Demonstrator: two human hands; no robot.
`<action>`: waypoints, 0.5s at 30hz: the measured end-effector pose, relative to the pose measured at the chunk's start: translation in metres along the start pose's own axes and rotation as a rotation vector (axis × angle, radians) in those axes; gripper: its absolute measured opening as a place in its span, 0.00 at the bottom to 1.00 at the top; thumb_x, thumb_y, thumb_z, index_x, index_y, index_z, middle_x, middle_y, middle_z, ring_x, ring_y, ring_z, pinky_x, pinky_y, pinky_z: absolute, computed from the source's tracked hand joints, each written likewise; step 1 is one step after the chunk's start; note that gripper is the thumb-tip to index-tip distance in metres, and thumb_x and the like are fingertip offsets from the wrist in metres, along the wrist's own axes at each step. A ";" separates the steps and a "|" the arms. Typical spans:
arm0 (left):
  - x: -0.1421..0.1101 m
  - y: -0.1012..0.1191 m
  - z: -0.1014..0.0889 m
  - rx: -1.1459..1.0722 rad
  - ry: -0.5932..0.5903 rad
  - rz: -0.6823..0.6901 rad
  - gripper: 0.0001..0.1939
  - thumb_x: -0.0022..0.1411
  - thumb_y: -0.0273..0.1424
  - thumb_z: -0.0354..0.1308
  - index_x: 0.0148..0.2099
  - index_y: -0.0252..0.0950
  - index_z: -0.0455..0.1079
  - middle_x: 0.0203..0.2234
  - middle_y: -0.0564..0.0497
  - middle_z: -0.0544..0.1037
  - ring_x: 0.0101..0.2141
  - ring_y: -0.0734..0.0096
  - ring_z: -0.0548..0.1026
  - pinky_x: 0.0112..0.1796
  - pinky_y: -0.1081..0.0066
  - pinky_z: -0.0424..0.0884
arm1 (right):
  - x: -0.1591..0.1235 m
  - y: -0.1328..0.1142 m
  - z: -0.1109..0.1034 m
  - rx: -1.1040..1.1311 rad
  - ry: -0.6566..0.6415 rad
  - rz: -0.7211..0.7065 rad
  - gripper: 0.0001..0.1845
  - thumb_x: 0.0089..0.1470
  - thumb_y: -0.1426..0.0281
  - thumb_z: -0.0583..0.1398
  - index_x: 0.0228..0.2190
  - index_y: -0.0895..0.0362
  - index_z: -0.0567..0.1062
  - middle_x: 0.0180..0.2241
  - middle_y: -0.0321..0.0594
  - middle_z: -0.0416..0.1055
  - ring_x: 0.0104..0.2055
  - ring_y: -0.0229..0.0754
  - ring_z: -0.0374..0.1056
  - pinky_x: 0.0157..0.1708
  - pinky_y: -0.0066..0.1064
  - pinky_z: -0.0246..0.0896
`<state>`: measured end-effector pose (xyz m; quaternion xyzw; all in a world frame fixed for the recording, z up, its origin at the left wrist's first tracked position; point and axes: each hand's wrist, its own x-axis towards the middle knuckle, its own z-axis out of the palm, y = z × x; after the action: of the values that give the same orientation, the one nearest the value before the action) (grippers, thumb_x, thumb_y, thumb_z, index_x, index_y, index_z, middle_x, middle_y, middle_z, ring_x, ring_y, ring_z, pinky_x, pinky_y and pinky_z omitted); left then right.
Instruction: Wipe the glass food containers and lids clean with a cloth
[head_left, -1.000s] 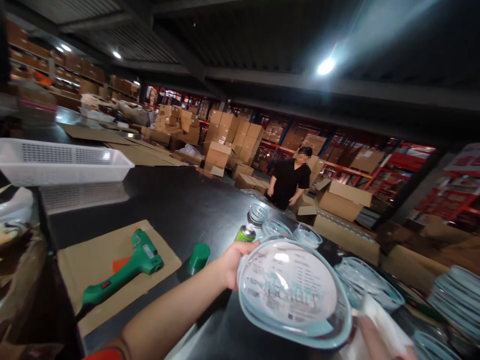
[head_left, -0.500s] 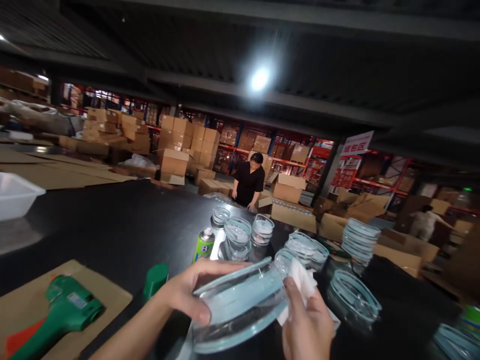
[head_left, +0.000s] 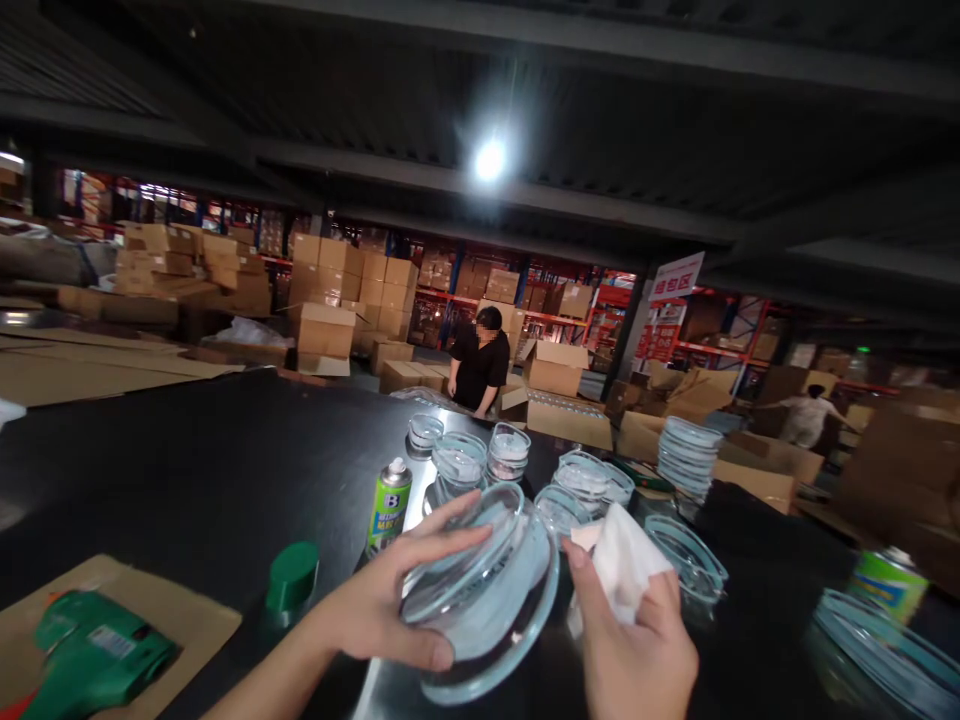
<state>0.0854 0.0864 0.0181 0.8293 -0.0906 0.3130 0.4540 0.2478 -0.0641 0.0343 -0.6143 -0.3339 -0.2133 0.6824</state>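
Observation:
My left hand (head_left: 386,605) grips a clear glass bowl (head_left: 491,590) with a pale blue rim, tilted on its side just above the black table (head_left: 187,470). Thumb and fingers wrap its edge. My right hand (head_left: 634,650) is closed on a crumpled white cloth (head_left: 622,565) right beside the bowl's right side. A green and white spray can (head_left: 388,505) stands upright just behind the bowl, and its green cap (head_left: 291,580) sits to the left.
Several more glass bowls (head_left: 510,455) and a stack of blue-rimmed lids (head_left: 686,455) stand behind. A green glue gun (head_left: 90,655) lies on cardboard at lower left. Another can (head_left: 889,585) is at right. A person in black (head_left: 478,365) stands among cardboard boxes beyond the table.
The bowl has tipped further onto its side in my left hand. My right hand with the cloth has shifted slightly right of it. The view has swung a little to the right.

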 end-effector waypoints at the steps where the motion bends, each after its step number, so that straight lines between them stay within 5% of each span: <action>1: -0.001 0.001 0.002 0.084 0.017 0.000 0.42 0.47 0.46 0.66 0.63 0.46 0.59 0.68 0.46 0.43 0.65 0.44 0.44 0.61 0.48 0.41 | -0.002 -0.003 -0.002 -0.009 -0.039 -0.059 0.19 0.48 0.59 0.64 0.38 0.59 0.75 0.40 0.44 0.68 0.39 0.45 0.70 0.35 0.31 0.68; 7: -0.007 0.007 0.006 0.509 0.016 -0.050 0.46 0.45 0.37 0.69 0.65 0.53 0.53 0.68 0.51 0.42 0.66 0.45 0.40 0.61 0.43 0.41 | -0.009 -0.005 -0.002 -0.162 -0.257 -0.488 0.07 0.54 0.70 0.60 0.38 0.55 0.72 0.41 0.42 0.64 0.38 0.39 0.70 0.35 0.24 0.67; 15: -0.012 0.015 0.004 0.659 -0.038 -0.123 0.45 0.48 0.35 0.67 0.64 0.58 0.51 0.67 0.56 0.46 0.66 0.48 0.40 0.61 0.41 0.44 | -0.010 -0.006 0.003 -0.248 -0.262 -0.561 0.11 0.57 0.74 0.54 0.43 0.55 0.69 0.41 0.44 0.61 0.40 0.40 0.66 0.37 0.28 0.66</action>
<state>0.0714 0.0730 0.0193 0.9411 0.0570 0.2821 0.1778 0.2365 -0.0631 0.0316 -0.5989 -0.5463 -0.3512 0.4685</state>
